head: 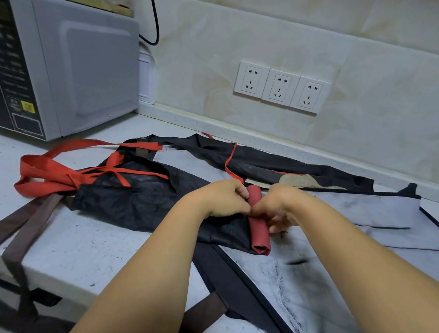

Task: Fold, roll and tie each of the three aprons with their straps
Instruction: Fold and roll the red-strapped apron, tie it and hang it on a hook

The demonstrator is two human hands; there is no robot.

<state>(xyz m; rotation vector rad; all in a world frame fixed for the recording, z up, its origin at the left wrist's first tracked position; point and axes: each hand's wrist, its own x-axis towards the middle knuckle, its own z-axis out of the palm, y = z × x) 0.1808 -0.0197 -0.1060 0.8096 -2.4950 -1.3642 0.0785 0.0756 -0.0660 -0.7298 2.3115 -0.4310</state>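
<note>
A red rolled apron (260,232) lies upright-lengthwise at the middle of the white counter (79,244), on top of a black apron (141,199). My left hand (223,198) pinches the roll's upper part from the left. My right hand (281,207) grips the same part from the right, fingers curled; the strap between the fingers is hidden. The black apron has red straps (53,175) spread to the left. A pale grey apron (383,220) with dark trim lies at the right and runs toward the front edge.
A grey microwave (70,68) stands at the back left. Brown straps (18,236) hang over the counter's front edge at the left. Three wall sockets (281,88) sit on the tiled wall behind, and a black cable (154,14) hangs near the microwave.
</note>
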